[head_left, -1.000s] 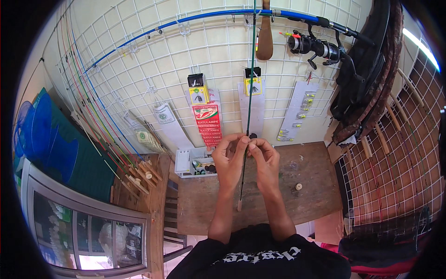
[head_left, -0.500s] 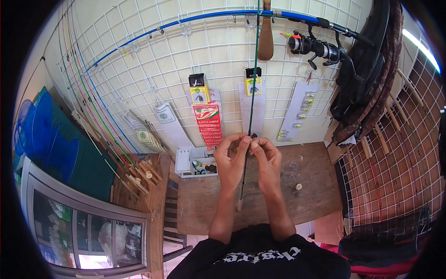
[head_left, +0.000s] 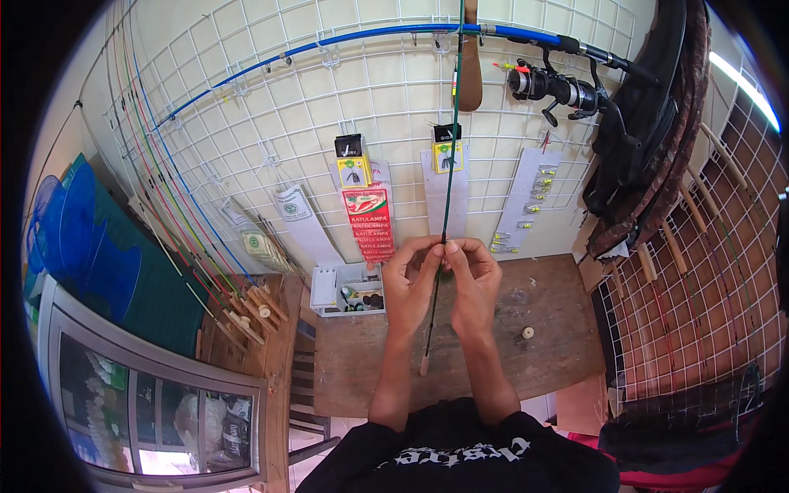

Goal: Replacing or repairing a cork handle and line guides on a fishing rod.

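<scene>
Grip: both hands were in a tight pinch, left hand and right hand meeting thumb to thumb on the rod. Couldn't tell if anything tiny was tucked between the fingertips.
Rod: thin, dark green, held up over the tabletop, pale butt down between the forearms, top running out of view.
What changed: compared with a second earlier, the upper rod leaned a touch more right and the right thumb sat higher, right beside the left one.
Meaning: looked like fiddly fingertip stuff to me, both hands tied up at one spot.
Nearby: white tray past the left hand, little round disc off to the right.
</scene>
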### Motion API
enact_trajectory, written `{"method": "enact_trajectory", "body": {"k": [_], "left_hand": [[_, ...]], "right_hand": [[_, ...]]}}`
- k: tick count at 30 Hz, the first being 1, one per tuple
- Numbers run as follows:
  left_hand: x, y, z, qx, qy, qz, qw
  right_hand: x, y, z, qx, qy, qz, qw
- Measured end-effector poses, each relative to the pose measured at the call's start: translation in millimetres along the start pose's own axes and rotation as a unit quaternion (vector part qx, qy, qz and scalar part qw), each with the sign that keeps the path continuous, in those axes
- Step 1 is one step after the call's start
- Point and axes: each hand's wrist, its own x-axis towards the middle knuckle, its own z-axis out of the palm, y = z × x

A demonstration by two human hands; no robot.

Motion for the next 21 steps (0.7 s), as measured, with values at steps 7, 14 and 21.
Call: {"method": "enact_trajectory", "body": {"k": [7,14,21], "left_hand": [[3.6,4.8,-2.9,0.083,-0.020,0.070,0.994],[15.0,20.0,3.6,0.150,0.000,0.084,0.985],[13.3,42.8,17.7,0.197,0.063,0.042,0.977]], "right_hand": [[5.5,-0.5,-0.2,-0.001,0.012,-0.014,1.000],[4.6,4.3,2.8,-0.021,0.017,-0.045,0.999],[0.6,-1.7,5.3,-0.030,0.031,-0.046,0.998]]}}
